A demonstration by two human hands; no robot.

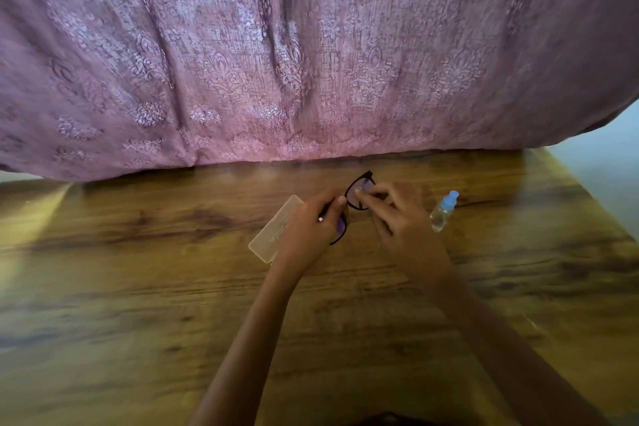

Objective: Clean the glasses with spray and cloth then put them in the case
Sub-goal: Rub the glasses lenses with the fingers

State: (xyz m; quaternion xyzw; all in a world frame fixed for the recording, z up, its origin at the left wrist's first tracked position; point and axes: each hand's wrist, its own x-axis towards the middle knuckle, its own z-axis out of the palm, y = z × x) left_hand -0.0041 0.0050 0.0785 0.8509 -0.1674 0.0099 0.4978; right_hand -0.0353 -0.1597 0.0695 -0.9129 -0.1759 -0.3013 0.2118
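Observation:
Black-framed glasses (359, 190) are held above the wooden table (138, 287) near its far edge. My left hand (311, 228) grips the frame's nearer half; one lens shows below its fingers. My right hand (397, 218) pinches the upper lens between thumb and fingers; a cloth there is too blurred to make out. A pale translucent case (273, 232) lies flat on the table, partly hidden behind my left hand. A small clear spray bottle (444, 211) with a light blue cap lies on its side just right of my right hand.
A mauve patterned curtain (311, 45) hangs along the table's far edge. The table's right edge runs diagonally at the right, with pale floor (608, 162) beyond. A patch of sunlight (45, 211) falls on the left of the table.

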